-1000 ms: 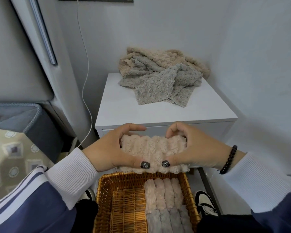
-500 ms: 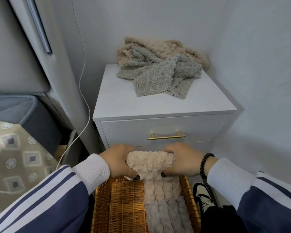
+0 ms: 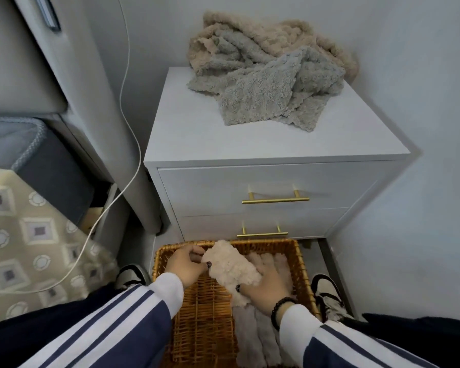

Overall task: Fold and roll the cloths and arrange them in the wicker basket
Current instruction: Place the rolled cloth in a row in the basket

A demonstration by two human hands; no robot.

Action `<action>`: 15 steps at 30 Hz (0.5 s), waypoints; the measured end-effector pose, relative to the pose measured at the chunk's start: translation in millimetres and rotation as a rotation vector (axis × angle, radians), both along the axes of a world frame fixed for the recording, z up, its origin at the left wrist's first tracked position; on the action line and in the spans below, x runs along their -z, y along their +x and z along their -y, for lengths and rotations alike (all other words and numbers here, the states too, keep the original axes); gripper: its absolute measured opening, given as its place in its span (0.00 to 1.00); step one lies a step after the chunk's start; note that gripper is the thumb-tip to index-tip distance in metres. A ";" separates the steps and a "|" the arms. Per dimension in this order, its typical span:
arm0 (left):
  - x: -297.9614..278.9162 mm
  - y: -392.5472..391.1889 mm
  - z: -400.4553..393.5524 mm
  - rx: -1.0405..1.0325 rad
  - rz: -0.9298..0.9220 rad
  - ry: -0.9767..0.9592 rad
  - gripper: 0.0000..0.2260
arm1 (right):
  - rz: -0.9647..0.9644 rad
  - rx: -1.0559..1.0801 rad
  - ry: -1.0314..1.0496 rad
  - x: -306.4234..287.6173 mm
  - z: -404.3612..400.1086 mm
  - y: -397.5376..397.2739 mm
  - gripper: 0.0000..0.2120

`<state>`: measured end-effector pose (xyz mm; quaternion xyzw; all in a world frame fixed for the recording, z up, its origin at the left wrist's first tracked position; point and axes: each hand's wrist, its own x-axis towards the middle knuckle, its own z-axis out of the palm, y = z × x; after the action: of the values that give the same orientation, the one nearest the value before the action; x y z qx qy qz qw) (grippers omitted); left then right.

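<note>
- Since half a second back, both hands have dropped from the near rim level down into the wicker basket [image 3: 299,257], and the beige roll [image 3: 233,266] has swung from lying crosswise to slanting front-to-back, probably to match the rolls already lying there.
- Far left, a bed with a patterned cover [image 3: 24,235] and a white cable [image 3: 128,155] hanging down the wall sit apart from the work.
- Left hand [image 3: 185,265] is inside the basket at its far left part, fingers curled, pinching the upper end of the beige roll; this grip seems meant to keep the roll from unwinding while it is steered.
- Between the hands the beige roll slants over the basket's middle, its lower end touching the row of rolled cloths [image 3: 260,341] that fills the right side; the woven floor on the left is still bare.
- Right hand [image 3: 270,286], a bead bracelet on its wrist, grips the roll's lower end with the thumb on top; its other fingers are hidden underneath, so how tightly they curl I cannot tell.
- Behind, on the white nightstand [image 3: 250,144], a heap of loose cloths [image 3: 268,73], grey and beige, waits unfolded, so the task looks well short of done.
</note>
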<state>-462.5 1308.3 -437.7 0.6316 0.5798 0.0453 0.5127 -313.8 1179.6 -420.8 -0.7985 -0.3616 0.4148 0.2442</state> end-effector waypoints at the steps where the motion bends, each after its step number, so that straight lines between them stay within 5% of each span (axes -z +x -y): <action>1: 9.6 -0.9 0.3 -0.005 -0.017 -0.035 0.13 | -0.053 0.042 -0.016 9.1 2.2 -5.0 0.10; 15: 92.7 9.7 0.3 -0.309 -0.008 -0.347 0.08 | -0.110 0.227 -0.095 109.7 -23.7 -40.7 0.04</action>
<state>-452.8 1308.0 -530.3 0.4379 0.6707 0.0202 0.5983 -354.5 1203.3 -530.6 -0.8209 -0.2348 0.4444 0.2711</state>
